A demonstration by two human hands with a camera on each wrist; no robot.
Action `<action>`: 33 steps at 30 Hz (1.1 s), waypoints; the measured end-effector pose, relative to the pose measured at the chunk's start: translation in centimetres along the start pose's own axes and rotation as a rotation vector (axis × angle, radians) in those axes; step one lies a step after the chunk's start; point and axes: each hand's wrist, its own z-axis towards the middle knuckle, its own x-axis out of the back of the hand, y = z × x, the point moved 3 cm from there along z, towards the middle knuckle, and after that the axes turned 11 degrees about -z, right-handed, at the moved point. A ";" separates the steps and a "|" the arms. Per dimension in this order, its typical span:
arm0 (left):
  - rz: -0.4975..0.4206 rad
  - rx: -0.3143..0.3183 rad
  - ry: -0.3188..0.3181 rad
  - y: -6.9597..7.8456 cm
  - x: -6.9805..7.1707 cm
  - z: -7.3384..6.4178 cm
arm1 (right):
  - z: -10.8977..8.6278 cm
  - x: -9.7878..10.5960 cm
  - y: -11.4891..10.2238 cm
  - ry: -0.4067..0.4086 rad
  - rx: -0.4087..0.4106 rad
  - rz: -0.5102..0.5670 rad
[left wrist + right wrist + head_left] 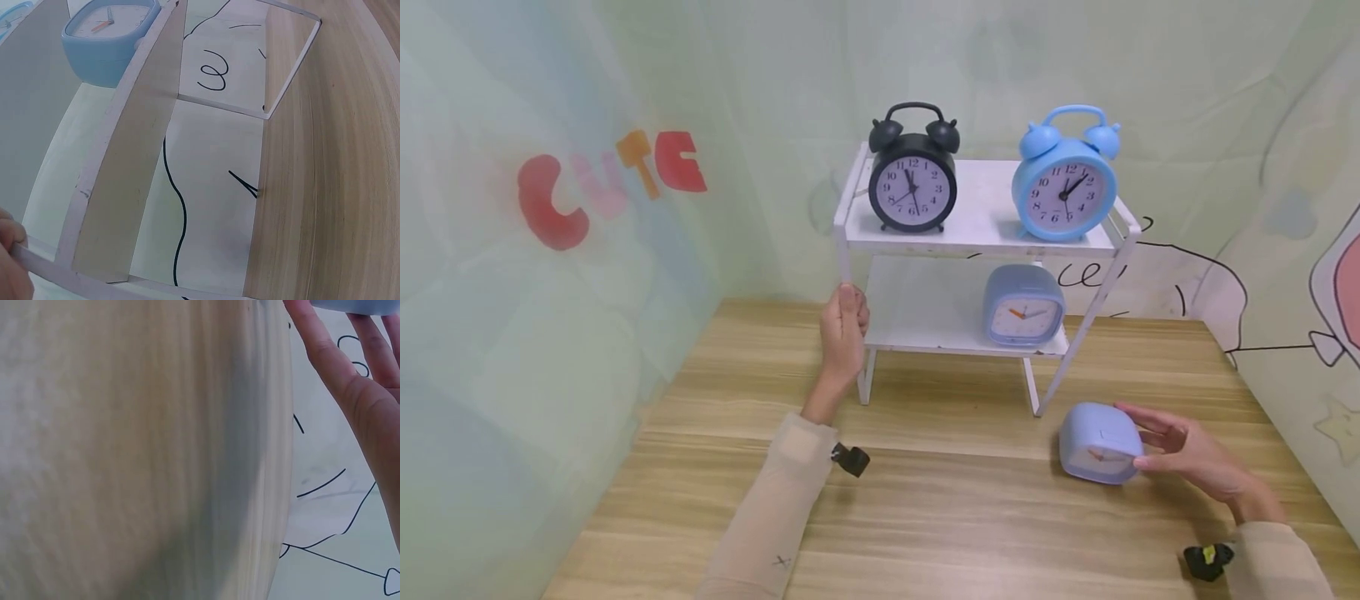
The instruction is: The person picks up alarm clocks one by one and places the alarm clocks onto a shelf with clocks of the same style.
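My left hand (844, 333) grips the left front post of a white two-tier rack (977, 248). In the left wrist view, part of that hand (11, 265) shows at the lower left, wrapped on the white bar. Right of the rack, my right hand (1198, 458) holds a lavender-blue rounded alarm clock (1097, 429) by its right side, thumb in front and fingers behind. Its dial tilts downward, close over the table. The right wrist view catches only the clock's lower edge (359, 305). A similar blue clock (1024, 304) sits on the lower shelf, at the right.
On the top shelf stand a black twin-bell alarm clock (913, 187) at the left and a light blue twin-bell one (1064, 192) at the right. The rack rests on a wood-grain table (940, 517). Printed cloth walls (775, 167) enclose the back and sides.
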 end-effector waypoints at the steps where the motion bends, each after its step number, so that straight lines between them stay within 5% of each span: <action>1: 0.000 0.007 0.001 -0.4 0.1 0.0 | 0.0 -0.1 0.0 0.008 -0.006 -0.005; 11: 0.002 -0.013 0.009 -3.2 0.9 -0.4 | 0.5 -1.4 -1.2 0.052 -0.011 -0.021; 33: 0.010 0.026 0.026 -3.2 0.8 -0.1 | 4.1 -6.0 -5.6 -0.020 0.164 0.019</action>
